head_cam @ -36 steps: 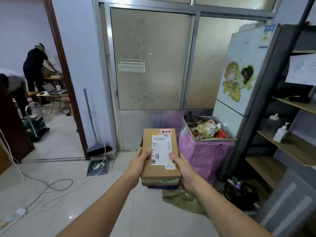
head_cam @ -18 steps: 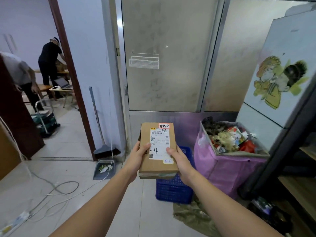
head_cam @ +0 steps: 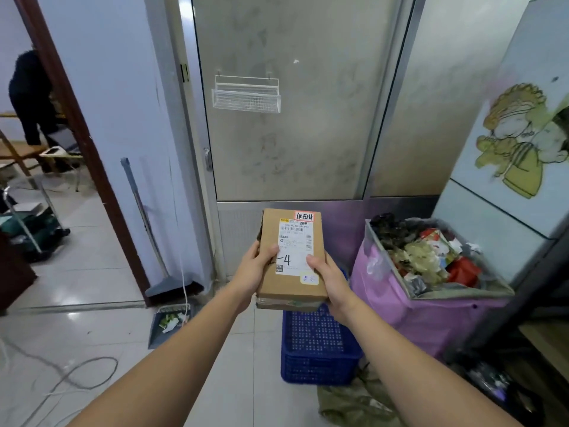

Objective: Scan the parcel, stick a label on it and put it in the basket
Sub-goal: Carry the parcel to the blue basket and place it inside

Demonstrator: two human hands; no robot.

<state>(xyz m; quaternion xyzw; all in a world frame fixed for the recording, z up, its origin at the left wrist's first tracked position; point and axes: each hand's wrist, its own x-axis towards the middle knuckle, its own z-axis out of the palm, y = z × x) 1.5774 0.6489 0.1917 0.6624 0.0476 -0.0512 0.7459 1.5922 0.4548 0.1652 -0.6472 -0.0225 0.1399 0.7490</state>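
I hold a brown cardboard parcel (head_cam: 291, 285) out in front of me at waist height. It carries a white shipping label with a barcode and a handwritten "-4", plus a small red-framed sticker at its top right corner. My left hand (head_cam: 254, 268) grips its left edge, thumb on top. My right hand (head_cam: 329, 280) grips its right edge the same way. Directly below and just beyond the parcel stands a blue perforated plastic basket (head_cam: 318, 349) on the floor; its inside is hidden by the parcel.
A pink-bagged bin full of rubbish (head_cam: 431, 291) stands right of the basket, beside a fridge (head_cam: 508, 167). A broom (head_cam: 154, 235) and dustpan (head_cam: 169, 322) lean at the left wall. Cables (head_cam: 77, 374) trail over the tiled floor. A person (head_cam: 29, 97) stands in the far room.
I have stepped closer to the glass door. The blue basket, nearly hidden under the parcel a second ago, now shows below it. Both hands keep the same grip.
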